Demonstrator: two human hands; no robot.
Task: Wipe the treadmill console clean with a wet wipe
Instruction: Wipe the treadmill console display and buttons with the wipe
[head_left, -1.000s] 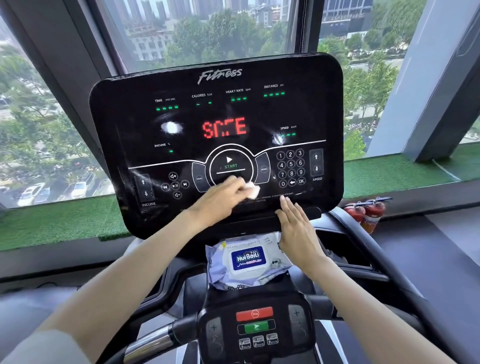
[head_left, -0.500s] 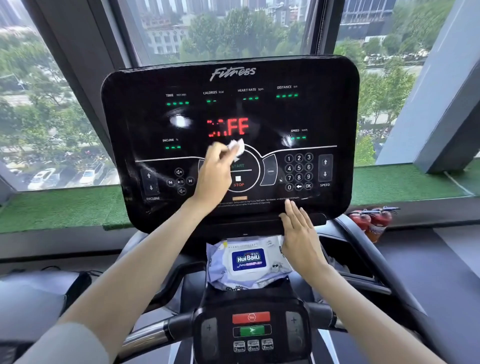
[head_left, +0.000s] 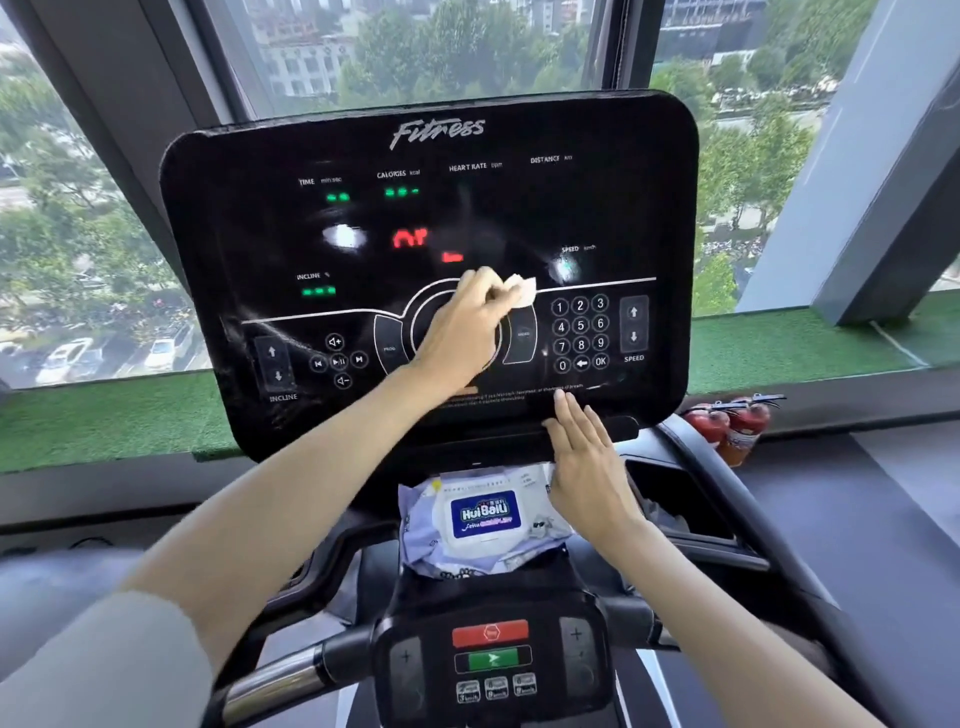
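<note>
Window-backed console (head_left: 244, 223): left hand (head_left: 460, 332) fingers pinch wet wipe (head_left: 522, 292) mid-panel, right hand (head_left: 587, 467) fingers straight at its bottom edge.

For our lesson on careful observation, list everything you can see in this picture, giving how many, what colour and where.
treadmill console: one, black, centre, in front of the windows
wet wipe: one, white, on the console beside the round centre dial
wipes pack: one, pale with a blue label, on the ledge below the console
lower control panel: one, black with red and green buttons, bottom centre
fire extinguishers: at least two, red, right of the console
grass matting: one strip, green, along the sill
left hand: one, pinches the wet wipe
right hand: one, fingers straight, on the console's lower edge
</note>
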